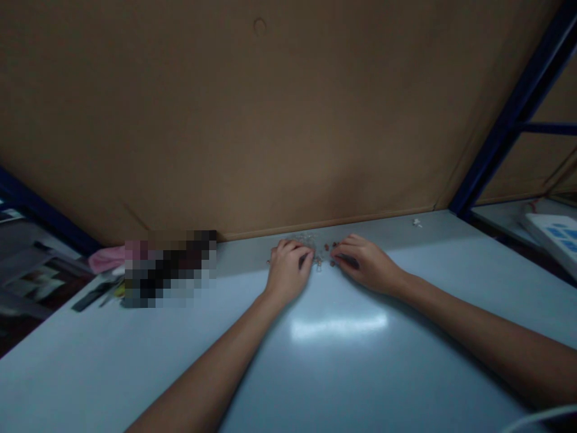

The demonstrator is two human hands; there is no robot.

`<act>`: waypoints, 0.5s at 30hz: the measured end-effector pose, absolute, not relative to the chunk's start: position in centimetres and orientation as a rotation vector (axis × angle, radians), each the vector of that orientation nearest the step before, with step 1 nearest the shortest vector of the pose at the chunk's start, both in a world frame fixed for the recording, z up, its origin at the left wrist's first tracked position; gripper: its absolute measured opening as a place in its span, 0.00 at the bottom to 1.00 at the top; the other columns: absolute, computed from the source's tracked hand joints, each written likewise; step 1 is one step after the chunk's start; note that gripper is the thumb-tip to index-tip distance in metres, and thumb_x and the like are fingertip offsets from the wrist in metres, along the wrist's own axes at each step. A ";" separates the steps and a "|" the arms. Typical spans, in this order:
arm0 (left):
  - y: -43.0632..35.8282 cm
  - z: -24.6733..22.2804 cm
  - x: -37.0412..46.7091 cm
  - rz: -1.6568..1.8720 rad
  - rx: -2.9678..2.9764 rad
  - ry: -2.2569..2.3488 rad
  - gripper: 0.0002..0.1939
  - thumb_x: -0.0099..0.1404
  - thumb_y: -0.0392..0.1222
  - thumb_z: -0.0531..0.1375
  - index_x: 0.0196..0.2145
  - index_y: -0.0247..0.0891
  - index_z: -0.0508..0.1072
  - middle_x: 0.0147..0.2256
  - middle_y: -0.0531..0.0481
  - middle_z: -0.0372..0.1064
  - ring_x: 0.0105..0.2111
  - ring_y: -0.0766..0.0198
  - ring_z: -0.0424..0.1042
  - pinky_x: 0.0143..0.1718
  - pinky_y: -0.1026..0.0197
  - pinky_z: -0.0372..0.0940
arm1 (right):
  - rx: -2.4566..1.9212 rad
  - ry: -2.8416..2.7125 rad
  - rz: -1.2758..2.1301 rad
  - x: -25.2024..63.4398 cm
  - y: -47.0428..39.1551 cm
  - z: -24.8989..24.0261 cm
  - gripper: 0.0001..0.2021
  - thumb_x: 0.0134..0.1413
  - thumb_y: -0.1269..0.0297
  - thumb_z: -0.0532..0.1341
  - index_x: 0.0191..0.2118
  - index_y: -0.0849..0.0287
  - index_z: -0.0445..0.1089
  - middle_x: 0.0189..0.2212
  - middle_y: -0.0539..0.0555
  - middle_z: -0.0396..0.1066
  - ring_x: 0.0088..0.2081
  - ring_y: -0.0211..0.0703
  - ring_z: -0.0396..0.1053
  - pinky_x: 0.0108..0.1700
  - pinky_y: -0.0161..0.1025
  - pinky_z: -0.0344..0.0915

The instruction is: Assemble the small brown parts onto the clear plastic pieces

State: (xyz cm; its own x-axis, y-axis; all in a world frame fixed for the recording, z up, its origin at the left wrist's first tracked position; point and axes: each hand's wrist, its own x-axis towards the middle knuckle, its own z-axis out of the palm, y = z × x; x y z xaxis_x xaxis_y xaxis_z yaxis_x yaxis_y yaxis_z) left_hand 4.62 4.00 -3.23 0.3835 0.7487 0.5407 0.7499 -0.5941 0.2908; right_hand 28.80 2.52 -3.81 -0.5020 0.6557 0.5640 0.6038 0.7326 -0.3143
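Note:
My left hand (287, 267) is at the far part of the grey table, its fingers curled and thumb tip close to the index finger. It rests over the near-left side of a pile of small clear pieces (309, 239). One clear piece (319, 265) lies just right of its thumb. Opposite it, my right hand (367, 263) has thumb and index finger pinched together beside several small reddish-brown pieces (327, 246). Whatever either pinch holds is too small or hidden to make out. The kind of both sorts of pieces is unclear.
A brown board (288, 120) rises behind the grey table (315, 373). At the left lie a pink cloth (106, 258), a dark flat object (91, 296) and a pixelated area. A small white item (417, 223) lies far right, near a blue metal post (491, 156).

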 end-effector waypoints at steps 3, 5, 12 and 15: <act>3.7 -3.1 4.7 -1.021 -2.642 -1.384 0.11 0.75 0.43 0.60 0.47 0.43 0.83 0.46 0.44 0.79 0.52 0.49 0.71 0.56 0.42 0.64 | -0.924 -2.256 0.105 28.7 2.4 -3.7 0.09 0.68 0.71 0.60 0.46 0.57 0.79 0.39 0.59 0.78 0.45 0.52 0.72 0.48 0.48 0.69; 3.6 -3.1 4.7 -1.000 -2.680 -1.331 0.13 0.75 0.43 0.60 0.52 0.45 0.82 0.51 0.44 0.78 0.56 0.48 0.69 0.59 0.41 0.62 | -0.910 -2.264 0.110 28.6 2.3 -3.7 0.09 0.66 0.71 0.62 0.47 0.57 0.79 0.40 0.59 0.77 0.46 0.53 0.71 0.50 0.48 0.69; 3.7 -3.4 4.7 -0.947 -2.729 -1.301 0.11 0.71 0.40 0.64 0.50 0.45 0.82 0.50 0.44 0.78 0.57 0.47 0.69 0.62 0.38 0.60 | -0.933 -2.303 0.112 28.7 2.5 -4.2 0.07 0.66 0.69 0.64 0.46 0.57 0.80 0.41 0.60 0.75 0.47 0.53 0.69 0.50 0.47 0.68; 3.6 -3.2 4.8 -0.955 -2.731 -1.331 0.10 0.70 0.39 0.64 0.48 0.43 0.82 0.47 0.44 0.80 0.55 0.47 0.70 0.61 0.40 0.61 | -0.944 -2.304 0.122 28.8 2.8 -4.3 0.06 0.69 0.69 0.63 0.43 0.58 0.80 0.39 0.59 0.74 0.46 0.52 0.69 0.48 0.46 0.67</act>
